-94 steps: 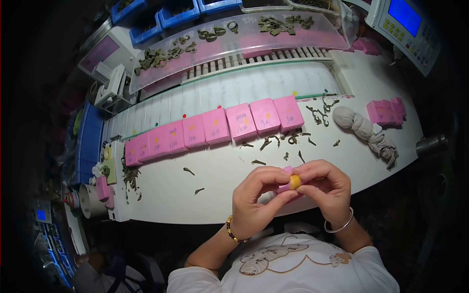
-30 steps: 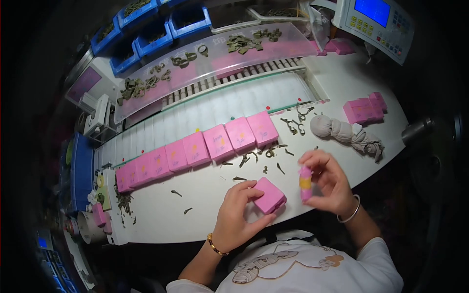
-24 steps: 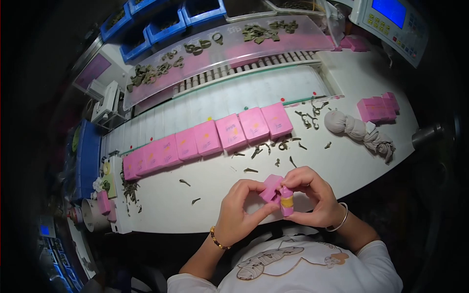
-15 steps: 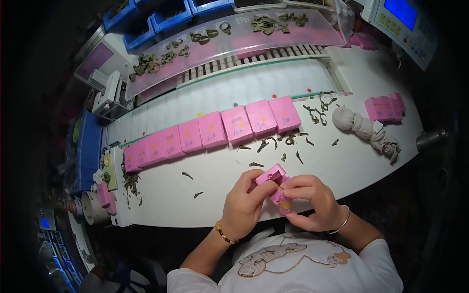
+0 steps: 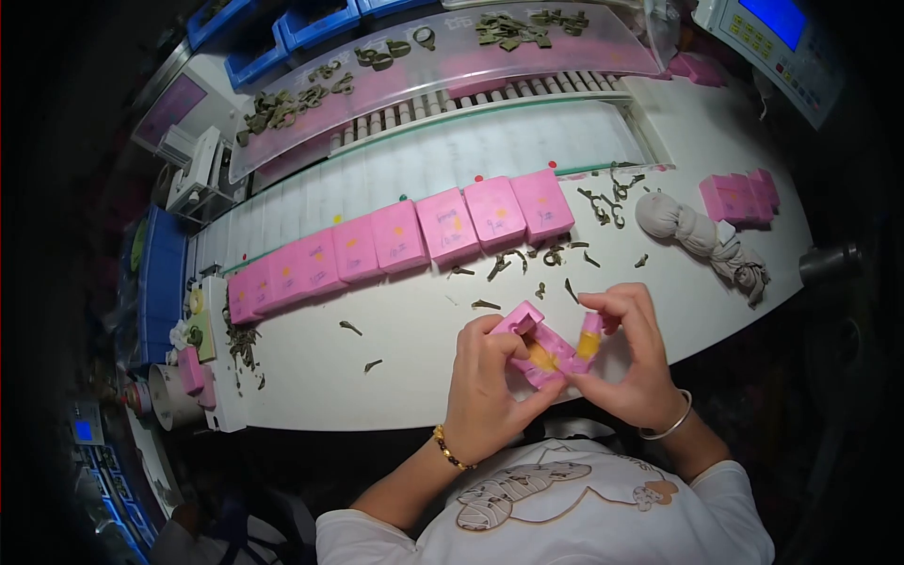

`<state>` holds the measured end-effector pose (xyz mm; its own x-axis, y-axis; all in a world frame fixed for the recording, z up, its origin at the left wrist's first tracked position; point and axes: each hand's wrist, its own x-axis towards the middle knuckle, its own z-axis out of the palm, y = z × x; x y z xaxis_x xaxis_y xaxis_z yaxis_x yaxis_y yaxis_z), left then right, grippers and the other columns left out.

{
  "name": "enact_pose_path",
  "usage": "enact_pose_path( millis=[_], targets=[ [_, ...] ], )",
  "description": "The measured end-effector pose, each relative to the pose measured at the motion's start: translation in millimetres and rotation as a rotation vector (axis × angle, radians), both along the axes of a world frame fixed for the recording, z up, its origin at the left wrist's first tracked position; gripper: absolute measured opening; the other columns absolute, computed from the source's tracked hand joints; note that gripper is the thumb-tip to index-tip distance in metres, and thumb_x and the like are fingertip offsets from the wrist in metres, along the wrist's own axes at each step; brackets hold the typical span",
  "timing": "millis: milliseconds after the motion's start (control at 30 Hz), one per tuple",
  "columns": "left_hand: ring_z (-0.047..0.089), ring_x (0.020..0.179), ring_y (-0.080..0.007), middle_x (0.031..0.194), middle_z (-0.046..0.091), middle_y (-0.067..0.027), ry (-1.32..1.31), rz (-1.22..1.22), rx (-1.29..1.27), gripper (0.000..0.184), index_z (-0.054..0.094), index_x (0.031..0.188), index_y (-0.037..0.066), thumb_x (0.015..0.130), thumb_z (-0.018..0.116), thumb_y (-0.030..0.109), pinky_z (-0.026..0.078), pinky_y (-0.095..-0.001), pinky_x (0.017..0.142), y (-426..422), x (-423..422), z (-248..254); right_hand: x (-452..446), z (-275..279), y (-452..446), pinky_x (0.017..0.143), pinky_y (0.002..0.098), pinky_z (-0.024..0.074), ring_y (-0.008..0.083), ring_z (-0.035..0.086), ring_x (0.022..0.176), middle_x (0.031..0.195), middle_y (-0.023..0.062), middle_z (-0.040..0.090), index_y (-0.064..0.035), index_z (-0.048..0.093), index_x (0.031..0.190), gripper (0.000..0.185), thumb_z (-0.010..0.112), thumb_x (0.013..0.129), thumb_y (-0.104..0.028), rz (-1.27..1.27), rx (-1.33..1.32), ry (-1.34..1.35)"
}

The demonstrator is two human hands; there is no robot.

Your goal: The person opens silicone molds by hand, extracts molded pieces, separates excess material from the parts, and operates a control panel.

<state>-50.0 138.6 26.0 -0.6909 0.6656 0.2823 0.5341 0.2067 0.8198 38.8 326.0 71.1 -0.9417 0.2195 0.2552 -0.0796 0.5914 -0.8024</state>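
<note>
A pink rubber mould [image 5: 534, 350] is held between my hands above the near edge of the white table. Its block is spread apart, and a yellow area shows inside. My left hand [image 5: 485, 372] is closed around the left part, thumb underneath and fingers over the upper side. On the other side my right hand [image 5: 640, 363] grips a folded-back flap [image 5: 589, 339] with a yellow patch, between thumb and curled fingers. Beyond the hands lie small dark green pieces [image 5: 485, 304]. A row of pink mould blocks [image 5: 395, 235] with handwritten marks and yellow spots stands behind them.
A translucent shelf [image 5: 452, 66] carries green ring-shaped pieces above a roller conveyor [image 5: 405, 115]. At right are a tied cloth bundle [image 5: 692, 231], more pink blocks [image 5: 734, 200] and a control panel [image 5: 767, 52]. Blue bins [image 5: 320, 24] line the back.
The mould has been opened wider, its yellow inside now exposed. My right hand has moved right and up with the flap. The whole view has shifted slightly.
</note>
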Motion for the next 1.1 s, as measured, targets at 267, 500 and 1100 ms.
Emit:
enact_pose_path(
  millis=[267,500,1100],
  targets=[
    [0.050,0.107,-0.0392,0.119,0.050,-0.0201,0.122,0.148,0.041,0.061,0.046,0.112,0.013,0.069,0.088,0.012,0.042,-0.0488,0.091,11,20,-11,-20,-27,-30,0.086,0.0443,0.0412,0.0336,0.053,0.103,0.106,0.0153,0.050,-0.0015,0.054,0.113,0.055,0.080,0.065,-0.015,-0.028,0.080,-0.021],
    [0.051,0.108,-0.0384,0.123,0.048,-0.0193,0.235,0.163,0.036,0.057,0.051,0.116,0.016,0.072,0.086,0.016,0.042,-0.0495,0.092,13,26,-15,-8,-40,-36,0.083,0.0431,0.0419,0.0330,0.050,0.097,0.103,0.0150,0.047,-0.0027,0.051,0.109,0.055,0.081,0.064,-0.011,-0.093,0.093,0.003],
    [0.063,0.112,-0.0382,0.130,0.059,-0.0212,0.288,-0.047,0.079,0.061,0.058,0.127,0.005,0.074,0.088,0.009,0.054,-0.0415,0.093,-11,-6,9,-10,-23,-3,0.109,0.0420,0.0422,0.0332,0.048,0.129,0.135,0.0184,0.048,-0.0007,0.047,0.144,0.081,0.087,0.076,-0.018,0.198,-0.276,-0.060]
  ],
)
